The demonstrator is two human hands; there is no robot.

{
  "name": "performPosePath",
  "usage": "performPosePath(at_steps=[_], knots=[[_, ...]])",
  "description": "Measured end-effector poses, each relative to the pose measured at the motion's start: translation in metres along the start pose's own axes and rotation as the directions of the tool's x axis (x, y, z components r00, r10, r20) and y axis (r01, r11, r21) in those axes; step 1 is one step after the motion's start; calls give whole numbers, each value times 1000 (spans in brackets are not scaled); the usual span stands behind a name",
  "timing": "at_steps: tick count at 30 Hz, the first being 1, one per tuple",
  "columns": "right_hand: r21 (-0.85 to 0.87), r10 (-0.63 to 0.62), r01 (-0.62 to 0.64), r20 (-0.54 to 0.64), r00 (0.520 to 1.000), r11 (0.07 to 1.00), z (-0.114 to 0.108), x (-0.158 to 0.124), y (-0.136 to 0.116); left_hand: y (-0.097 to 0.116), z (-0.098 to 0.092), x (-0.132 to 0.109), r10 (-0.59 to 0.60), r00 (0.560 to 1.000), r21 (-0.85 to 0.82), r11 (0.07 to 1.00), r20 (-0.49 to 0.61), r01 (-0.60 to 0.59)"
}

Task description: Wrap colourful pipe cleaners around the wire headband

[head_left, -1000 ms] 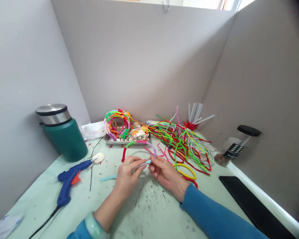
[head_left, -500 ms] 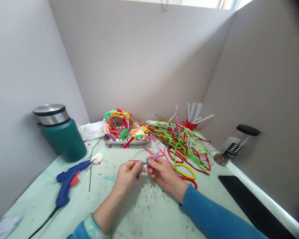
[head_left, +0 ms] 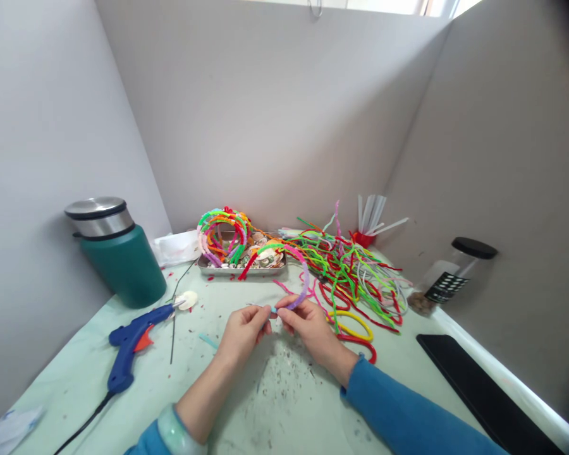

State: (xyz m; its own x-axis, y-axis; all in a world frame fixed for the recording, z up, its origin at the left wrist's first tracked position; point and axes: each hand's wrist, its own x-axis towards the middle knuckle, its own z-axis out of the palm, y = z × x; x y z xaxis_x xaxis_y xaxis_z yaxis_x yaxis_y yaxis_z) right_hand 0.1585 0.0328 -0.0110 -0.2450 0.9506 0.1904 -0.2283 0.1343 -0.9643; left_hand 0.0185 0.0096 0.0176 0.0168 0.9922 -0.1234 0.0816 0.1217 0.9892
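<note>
Between both hands is a curved, multicoloured pipe cleaner (head_left: 305, 272) that runs from red through green and pink to purple. My right hand (head_left: 308, 325) pinches its purple end. With thumb and forefinger, my left hand (head_left: 243, 330) grips a light blue pipe cleaner (head_left: 274, 310) that meets the purple end; most of it is hidden by the fingers. Another bit of light blue pipe cleaner (head_left: 208, 341) shows on the table left of my left hand. Past the hands, a metal tray (head_left: 246, 272) holds shells and a stack of coloured pipe-cleaner rings (head_left: 224, 235).
A blue glue gun (head_left: 130, 344) lies at left beside a white shell (head_left: 186, 300) and a green flask (head_left: 123, 265). Loose pipe cleaners (head_left: 351, 272) are heaped at back right, near a red cup of white sticks (head_left: 363, 238). A clear jar (head_left: 448, 278) and black strip (head_left: 478, 385) are at right.
The multicoloured pipe cleaner has swung slightly up and right into a rounder arc. Both hands keep their pinch, almost in place, with the fingertips a little closer together.
</note>
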Motion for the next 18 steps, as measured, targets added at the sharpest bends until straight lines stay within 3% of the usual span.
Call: performPosePath(at_steps=[4,7,12,18], knots=[[-87,-124,127,34,992,988,2,-2,0,-4,-4,5,4,1000,62,998,-12,-3],[-130,-107,111,39,994,985,1,-3,2,-7,-7,7,90,996,260,962,-28,-79],[-160,-46,45,-3,999,986,-1,-2,4,-9,-7,1,341,938,636,737,-58,-229],[-176,-7,-1,-42,999,984,-3,1,3,-7,-7,-3,469,882,750,568,43,-338]])
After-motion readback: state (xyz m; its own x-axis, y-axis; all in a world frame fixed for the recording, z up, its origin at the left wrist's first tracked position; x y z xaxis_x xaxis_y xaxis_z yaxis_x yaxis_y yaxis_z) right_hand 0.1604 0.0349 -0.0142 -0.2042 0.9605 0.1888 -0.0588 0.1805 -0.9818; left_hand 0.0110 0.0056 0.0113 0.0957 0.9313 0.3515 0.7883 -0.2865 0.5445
